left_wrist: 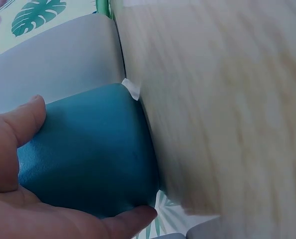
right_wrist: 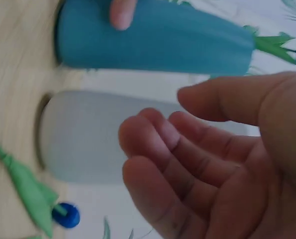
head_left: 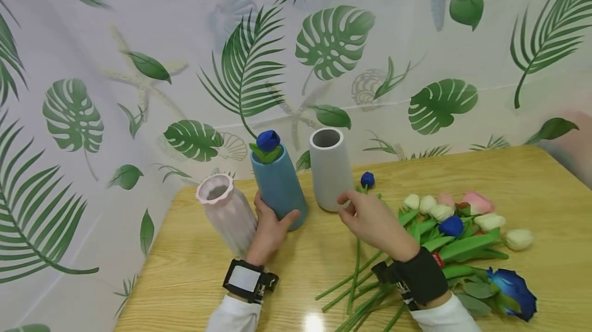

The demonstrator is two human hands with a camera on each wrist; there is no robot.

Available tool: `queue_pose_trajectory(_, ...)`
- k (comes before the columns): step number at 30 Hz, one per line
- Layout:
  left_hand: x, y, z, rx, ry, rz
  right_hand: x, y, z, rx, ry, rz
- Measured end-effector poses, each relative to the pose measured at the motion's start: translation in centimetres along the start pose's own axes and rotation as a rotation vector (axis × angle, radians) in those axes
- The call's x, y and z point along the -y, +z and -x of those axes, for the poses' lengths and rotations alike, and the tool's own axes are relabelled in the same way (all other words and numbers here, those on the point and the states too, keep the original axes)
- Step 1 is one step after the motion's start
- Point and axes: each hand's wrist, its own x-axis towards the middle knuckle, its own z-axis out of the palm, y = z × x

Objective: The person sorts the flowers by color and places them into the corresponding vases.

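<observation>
My left hand [head_left: 272, 229] grips the lower part of the blue vase [head_left: 279, 185], thumb on one side and fingers on the other. In the left wrist view, the vase's base [left_wrist: 98, 149] stands at the tabletop. A blue tulip [head_left: 268, 142] with green leaves pokes out of its mouth. My right hand [head_left: 374, 219] holds nothing; its fingers are loosely bent in front of the white vase [head_left: 330, 172]. In the right wrist view there is space between the thumb and the fingertips [right_wrist: 138, 134]. The white vase shows a bare mouth.
A pink vase [head_left: 226, 214] with a wavy rim stands left of the blue one. Under and beside my right forearm lie several artificial flowers, including white tulips [head_left: 441, 212] and a large blue rose [head_left: 513, 291]. One blue tulip [head_left: 367, 180] lies near the white vase. A patterned curtain [head_left: 393, 39] hangs behind.
</observation>
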Motion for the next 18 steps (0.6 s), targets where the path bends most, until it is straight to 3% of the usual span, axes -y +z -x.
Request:
queue_pose_trajectory(6,0.0,0.0,0.1,-0.006,0.011,0.003,-1.4,0.5,0.0,0.194,0.137,0.140)
queue_pose_trajectory(10,0.1,0.0,0.1,-0.008,0.012,0.008,-2.7,1.3,-0.1,0.332,0.172,0.169)
queue_pose_trajectory(18,-0.1,0.0,0.0,-0.007,0.011,0.017,-4.2,2.3,-0.3,0.357,0.114,0.109)
